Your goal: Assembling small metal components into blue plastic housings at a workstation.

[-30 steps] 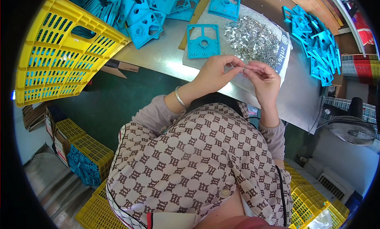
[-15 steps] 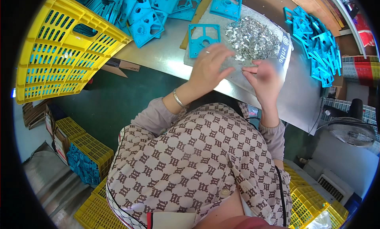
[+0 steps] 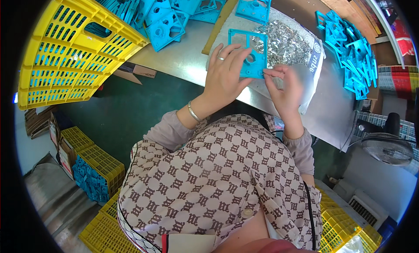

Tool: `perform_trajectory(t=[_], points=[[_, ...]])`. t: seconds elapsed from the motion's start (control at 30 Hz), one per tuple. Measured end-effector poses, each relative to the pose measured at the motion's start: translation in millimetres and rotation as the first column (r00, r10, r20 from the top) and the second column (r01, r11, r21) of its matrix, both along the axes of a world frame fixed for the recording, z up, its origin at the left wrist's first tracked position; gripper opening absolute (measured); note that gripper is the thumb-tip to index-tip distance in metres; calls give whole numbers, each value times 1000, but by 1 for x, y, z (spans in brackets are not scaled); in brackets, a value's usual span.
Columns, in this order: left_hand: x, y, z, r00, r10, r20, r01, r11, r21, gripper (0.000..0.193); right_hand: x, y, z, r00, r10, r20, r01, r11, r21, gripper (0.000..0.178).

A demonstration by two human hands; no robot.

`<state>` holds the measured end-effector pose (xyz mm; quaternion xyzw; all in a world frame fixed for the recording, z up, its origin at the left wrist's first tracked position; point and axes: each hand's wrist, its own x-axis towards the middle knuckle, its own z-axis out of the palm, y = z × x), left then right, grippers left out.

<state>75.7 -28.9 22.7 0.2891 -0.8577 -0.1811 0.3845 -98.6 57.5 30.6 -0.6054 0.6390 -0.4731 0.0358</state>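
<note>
Left hand [image 3: 224,76]: fingers spread flat over a blue plastic frame [image 3: 248,54], grip pressing it down from its left side; a ring on one finger, a bangle at the wrist.
Right hand [image 3: 286,84]: fingertips pinched together just at the frame's lower right corner; whether a small part sits in that grip cannot be told.
Blue plastic frame: square, with cut-out windows and a round hole, lying on a white sheet [image 3: 305,93] on the counter [image 3: 183,63].
Metal bits [image 3: 283,43]: a heap of small shiny pieces on the sheet, just behind the frame.
Second frame [image 3: 253,6]: farther back, apart.
Yellow crate [image 3: 65,47]: tilted, at the left.
Frame piles [image 3: 353,56]: loose blue frames at the right; more heaped at the back left [image 3: 161,12].
</note>
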Motion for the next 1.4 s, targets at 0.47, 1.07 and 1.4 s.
perform_trajectory(t=[0.47, 1.07, 1.4], points=[[-5, -3, 3, 994, -47, -99, 50, 998, 28, 68, -19, 13, -8, 883, -21, -470, -73, 981, -181, 25], [-54, -9, -42, 987, -148, 57, 155, 976, -153, 21, -73, 23, -22, 870, -279, -407, 360, 923, 138, 6], [-78, -8, -39, 972, -150, 180, 178, 972, -151, 7, -65, 33, -19, 909, -364, -202, 396, 906, 148, 8]])
